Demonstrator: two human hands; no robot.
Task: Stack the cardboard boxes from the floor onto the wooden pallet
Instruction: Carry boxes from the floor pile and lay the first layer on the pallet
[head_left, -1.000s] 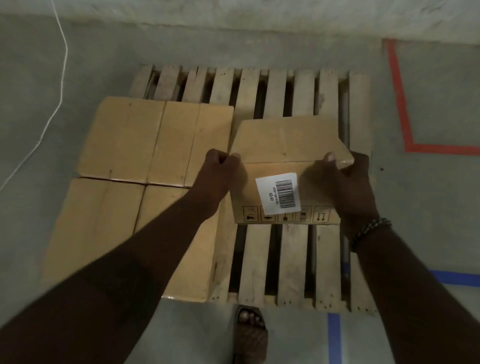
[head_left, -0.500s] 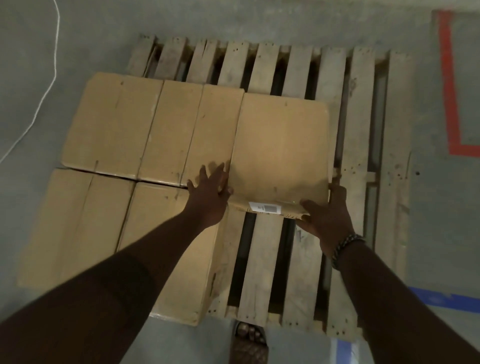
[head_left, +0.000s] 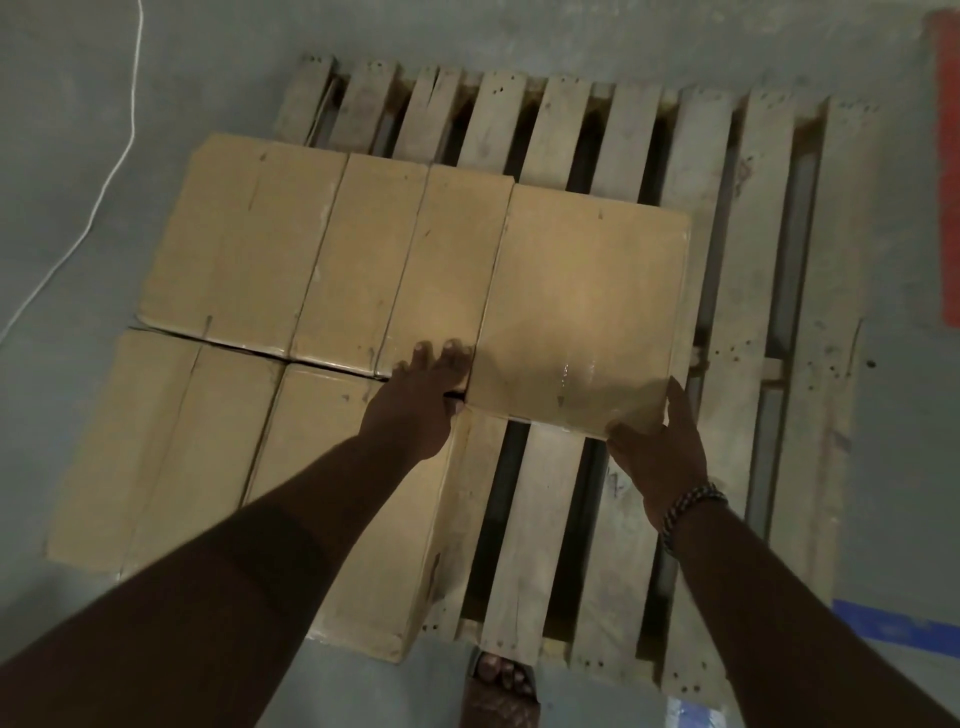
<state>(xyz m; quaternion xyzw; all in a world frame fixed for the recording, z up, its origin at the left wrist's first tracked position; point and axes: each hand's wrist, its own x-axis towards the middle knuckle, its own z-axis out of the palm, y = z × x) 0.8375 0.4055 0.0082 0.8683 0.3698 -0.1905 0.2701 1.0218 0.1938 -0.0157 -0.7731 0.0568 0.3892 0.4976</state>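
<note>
A wooden pallet (head_left: 748, 270) lies on the grey floor. Several cardboard boxes lie flat on its left half, two in the back row (head_left: 244, 244) and two in the front row (head_left: 171, 447). Another cardboard box (head_left: 587, 301) lies to their right, tight against the back row. My left hand (head_left: 415, 405) rests with straight fingers on the box tops, at the seam by that box's near left corner. My right hand (head_left: 660, 452) cups its near right corner, with the thumb up the right side and the fingers curled at the near edge.
Bare slats run along the pallet's right side and in front of the new box. A white cable (head_left: 119, 156) trails over the floor at the left. Red tape (head_left: 945, 156) and blue tape (head_left: 883, 623) mark the floor at the right. My sandalled foot (head_left: 498, 680) stands at the pallet's near edge.
The box was held tilted above the pallet with its label facing me. It now lies flat against the back row. My left hand has come off it and lies flat on the tops.
</note>
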